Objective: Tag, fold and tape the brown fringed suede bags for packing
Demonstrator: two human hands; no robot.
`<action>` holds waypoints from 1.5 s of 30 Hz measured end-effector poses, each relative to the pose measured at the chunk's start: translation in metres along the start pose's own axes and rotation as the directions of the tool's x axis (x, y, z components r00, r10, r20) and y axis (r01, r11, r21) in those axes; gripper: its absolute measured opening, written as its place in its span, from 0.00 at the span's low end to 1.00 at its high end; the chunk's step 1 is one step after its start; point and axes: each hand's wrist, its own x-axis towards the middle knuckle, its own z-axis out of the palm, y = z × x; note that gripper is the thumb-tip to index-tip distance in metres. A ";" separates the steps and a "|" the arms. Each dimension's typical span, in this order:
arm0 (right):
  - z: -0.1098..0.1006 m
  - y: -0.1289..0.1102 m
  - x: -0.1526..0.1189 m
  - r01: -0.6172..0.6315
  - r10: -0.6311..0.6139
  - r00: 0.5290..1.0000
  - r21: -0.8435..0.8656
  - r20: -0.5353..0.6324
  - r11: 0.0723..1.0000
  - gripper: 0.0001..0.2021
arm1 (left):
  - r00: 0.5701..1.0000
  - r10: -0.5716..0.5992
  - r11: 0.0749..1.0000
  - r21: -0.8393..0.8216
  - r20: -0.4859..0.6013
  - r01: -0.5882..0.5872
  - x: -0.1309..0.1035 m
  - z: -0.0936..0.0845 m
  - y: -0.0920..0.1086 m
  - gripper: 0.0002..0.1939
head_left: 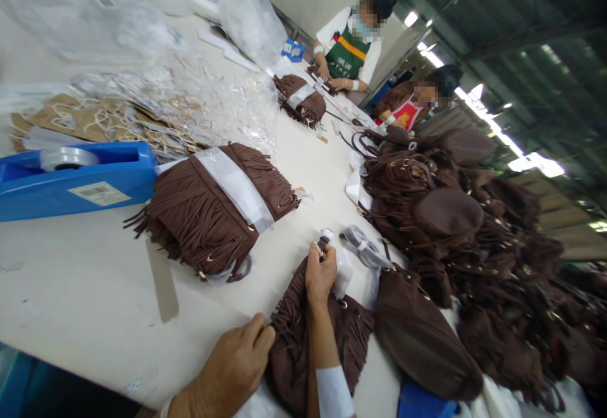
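Note:
A brown fringed handbag (291,358) lies on the table right in front of me, partly under my right forearm. My left hand (239,358) is closed in a pinch at its left edge, on the fringe. My right hand (321,272) is closed round the bag's top near a metal fitting and a white wrapped piece (326,236); its grip is partly hidden. Just right of it lie a grey-wrapped strap (363,246) and a smooth brown bag (422,336). Beyond my left hand sits another fringed bag (190,209), with a white band (237,190) around it.
A blue tape dispenser (118,174) stands at the left, with clear plastic bags (190,98) and tags with white cords (80,117) behind it. Brown bags (448,212) are heaped along the right. Two people (351,57) work at the table's far end, near a banded bag (301,98).

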 end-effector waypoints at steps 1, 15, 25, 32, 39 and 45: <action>0.001 0.000 0.000 0.003 -0.003 1.000 -0.004 -0.014 1.000 0.16 | 1.000 -0.017 1.000 0.019 -0.025 0.018 -0.003 0.002 0.001 0.09; 0.005 -0.005 -0.005 0.008 -0.014 0.997 -0.077 -0.073 0.997 0.14 | 0.979 -0.147 0.989 0.032 0.143 0.144 0.011 -0.015 -0.007 0.27; 0.011 0.000 -0.003 0.019 -0.037 0.996 -0.226 -0.077 0.974 0.14 | 0.999 -0.038 0.971 -0.235 0.014 0.041 0.008 -0.010 -0.017 0.20; 0.015 0.000 -0.003 0.096 -0.121 0.991 -0.315 -0.059 0.944 0.11 | 0.978 -0.210 0.888 -0.416 0.008 0.194 0.011 -0.019 -0.011 0.12; 0.013 -0.004 -0.005 0.154 -0.184 0.982 -0.377 -0.046 0.913 0.09 | 0.933 -0.239 0.836 -0.432 0.268 0.339 0.018 -0.037 -0.015 0.07; 0.015 -0.003 -0.005 0.173 -0.198 0.980 -0.417 -0.019 0.892 0.09 | 0.841 -0.394 0.806 -0.301 0.371 0.510 0.028 -0.039 -0.007 0.11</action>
